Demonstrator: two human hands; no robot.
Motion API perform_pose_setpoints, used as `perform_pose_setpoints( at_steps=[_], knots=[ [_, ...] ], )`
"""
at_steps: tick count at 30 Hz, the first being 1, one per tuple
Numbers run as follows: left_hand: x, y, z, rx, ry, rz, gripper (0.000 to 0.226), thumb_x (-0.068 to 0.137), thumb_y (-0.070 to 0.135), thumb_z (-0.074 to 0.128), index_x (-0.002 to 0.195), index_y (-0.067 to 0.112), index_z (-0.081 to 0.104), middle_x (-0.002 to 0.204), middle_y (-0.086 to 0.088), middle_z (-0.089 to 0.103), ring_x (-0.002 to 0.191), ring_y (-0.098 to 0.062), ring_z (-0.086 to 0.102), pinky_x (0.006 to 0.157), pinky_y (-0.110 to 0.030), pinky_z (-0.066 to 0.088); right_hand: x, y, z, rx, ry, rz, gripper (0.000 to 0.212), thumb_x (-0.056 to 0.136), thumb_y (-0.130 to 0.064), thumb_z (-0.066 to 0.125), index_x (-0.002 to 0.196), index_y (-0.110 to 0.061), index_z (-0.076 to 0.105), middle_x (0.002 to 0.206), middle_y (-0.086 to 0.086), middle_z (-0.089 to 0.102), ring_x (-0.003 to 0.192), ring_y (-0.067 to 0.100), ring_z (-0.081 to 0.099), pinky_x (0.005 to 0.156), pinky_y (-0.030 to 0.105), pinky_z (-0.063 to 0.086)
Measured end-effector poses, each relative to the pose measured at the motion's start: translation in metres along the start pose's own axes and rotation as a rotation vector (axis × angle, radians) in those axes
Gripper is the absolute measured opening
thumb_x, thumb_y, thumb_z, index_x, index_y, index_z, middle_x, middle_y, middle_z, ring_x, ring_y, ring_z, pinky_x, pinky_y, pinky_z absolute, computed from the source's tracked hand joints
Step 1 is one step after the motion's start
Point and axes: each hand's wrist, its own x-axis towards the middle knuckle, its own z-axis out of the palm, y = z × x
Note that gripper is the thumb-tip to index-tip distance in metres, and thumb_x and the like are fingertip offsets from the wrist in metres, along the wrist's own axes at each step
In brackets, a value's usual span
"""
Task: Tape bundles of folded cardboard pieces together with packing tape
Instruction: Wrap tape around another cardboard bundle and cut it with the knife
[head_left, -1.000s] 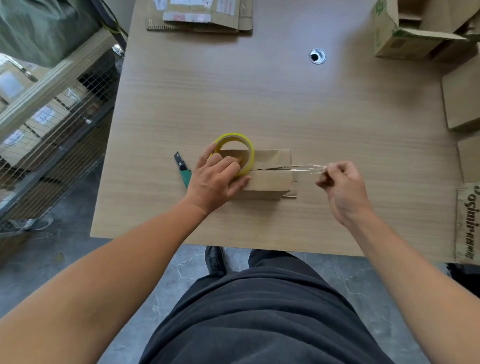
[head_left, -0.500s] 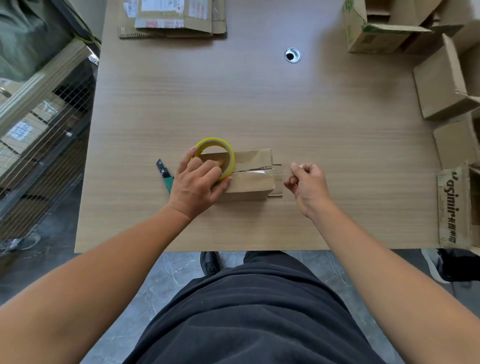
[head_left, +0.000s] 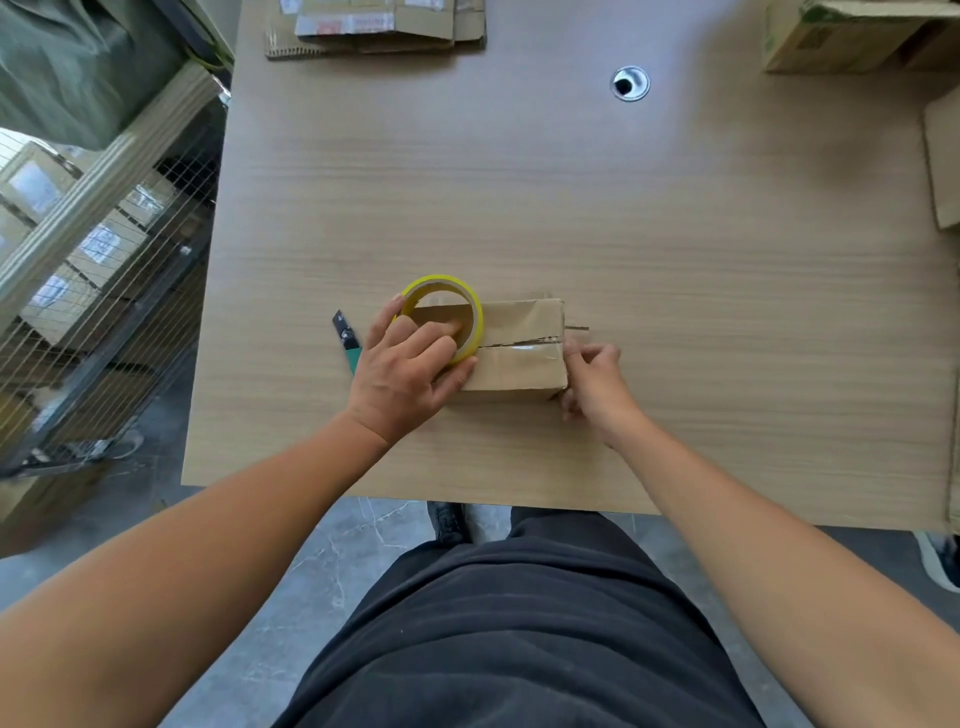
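Left hand: your left hand (head_left: 410, 364) stays where it was a second ago, fingers curled over the tape roll (head_left: 477, 317), one fingertip inside the core, thumb lying along the near side.
Tape roll: yellow-rimmed, flat on top of the bundle's left end, under your left fingers; no shift from the earlier frames.
Right hand: your right hand (head_left: 592, 384) is now tight against the bundle's right end, fingers curled, fingertips at the edge where the tape meets it. Whether they pinch the tape or only press it, you cannot tell.
Change: a second ago this hand was well out to the right, with a clear strip stretched in the air between it and the roll. Half a second ago it was just beside the bundle's end. Now it touches the end and no free strip shows.
Tape strip: the clear strip (head_left: 524, 354) lies shiny along the bundle's top, from the roll to the right edge.
Bundle: the cardboard bundle (head_left: 524, 319) lies flat on the table (head_left: 597, 208), between your two hands.
Knife: a green-handled utility knife (head_left: 347, 338) lies just left of your left hand, partly under it.
Beyond the hands: flattened cardboard (head_left: 374, 26) lies well ahead of your left hand; boxes (head_left: 841, 36) stand far ahead of your right.
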Motion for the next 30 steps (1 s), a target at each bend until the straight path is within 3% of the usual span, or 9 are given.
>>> perform_pose_setpoints(
  at_steps=[2,4,6,8,12,16,20,26,30],
  knots=[
    [0.001,0.001,-0.001,0.004,-0.010,-0.004,0.032,0.095,0.036,0.068,0.073,0.014,0.058,0.102,0.003,0.073,0.074,-0.026,0.056,0.112,-0.050,0.039,0.000,-0.005,-0.010,-0.236,0.108,-0.107,0.042,0.103,-0.048,0.050,0.123,-0.015,0.035,0.096,0.012,0.064,0.071,0.026,0.062,0.064,0.037,0.052],
    [0.002,0.001,-0.003,0.007,-0.016,-0.006,0.032,0.095,0.036,0.068,0.073,0.014,0.059,0.102,0.002,0.072,0.074,-0.026,0.056,0.111,-0.051,0.039,-0.006,-0.013,-0.009,-0.217,0.257,-0.326,0.029,0.104,-0.038,0.051,0.122,-0.017,0.041,0.111,0.009,0.061,0.100,0.028,0.061,0.081,0.031,0.046],
    [0.003,0.002,-0.004,0.008,-0.024,-0.007,0.033,0.095,0.036,0.068,0.074,0.014,0.058,0.101,0.001,0.072,0.074,-0.026,0.056,0.111,-0.052,0.040,-0.016,-0.021,0.006,-0.106,0.076,-0.455,0.040,0.104,-0.039,0.049,0.139,-0.019,0.042,0.138,0.002,0.050,0.130,0.016,0.048,0.101,0.018,0.039],
    [0.005,0.002,-0.005,0.013,-0.036,-0.016,0.033,0.095,0.036,0.068,0.074,0.013,0.058,0.101,0.001,0.072,0.074,-0.026,0.056,0.110,-0.052,0.040,-0.021,-0.027,0.019,0.000,-0.189,-0.414,0.068,0.100,-0.047,0.048,0.159,-0.025,0.021,0.162,-0.009,0.026,0.147,0.000,0.025,0.116,0.013,0.023],
    [0.006,0.001,-0.006,0.004,-0.040,-0.031,0.033,0.095,0.037,0.067,0.074,0.013,0.059,0.102,0.001,0.072,0.076,-0.028,0.059,0.110,-0.052,0.040,-0.008,-0.028,0.004,0.389,-0.386,-0.202,0.081,0.095,-0.062,0.049,0.162,-0.036,0.013,0.160,-0.009,0.039,0.141,0.004,0.044,0.111,0.025,0.043],
    [0.002,0.003,-0.003,-0.007,-0.011,-0.049,0.031,0.095,0.036,0.067,0.075,0.014,0.060,0.100,0.001,0.071,0.075,-0.027,0.057,0.113,-0.051,0.037,-0.007,-0.012,0.002,0.013,-0.449,-0.192,0.078,0.096,-0.076,0.017,0.162,-0.034,0.016,0.166,-0.013,0.025,0.152,0.005,0.022,0.128,0.039,0.015],
    [0.003,0.002,-0.002,-0.021,-0.007,-0.045,0.030,0.096,0.036,0.065,0.077,0.014,0.060,0.097,0.001,0.071,0.076,-0.027,0.056,0.115,-0.048,0.035,-0.018,-0.011,0.004,-0.123,-0.323,-0.153,0.094,0.086,-0.085,0.008,0.162,-0.031,0.021,0.167,-0.010,0.021,0.154,0.008,0.016,0.128,0.035,0.008],
    [0.000,0.003,0.002,-0.031,0.028,-0.030,0.029,0.096,0.035,0.064,0.077,0.014,0.060,0.095,0.001,0.070,0.075,-0.027,0.055,0.114,-0.049,0.037,-0.046,0.029,0.018,0.028,-0.234,-0.143,0.090,0.089,-0.077,0.011,0.162,-0.025,0.008,0.169,-0.013,0.003,0.147,-0.008,0.002,0.122,0.022,0.002],
    [0.001,0.001,0.004,-0.042,0.031,-0.022,0.029,0.097,0.035,0.063,0.079,0.013,0.062,0.095,0.001,0.069,0.076,-0.027,0.055,0.114,-0.048,0.036,-0.043,0.015,0.008,-0.012,-0.220,-0.166,0.079,0.098,-0.072,0.013,0.160,-0.025,0.029,0.166,-0.008,0.028,0.153,0.006,0.019,0.127,0.033,0.010]
  ],
)
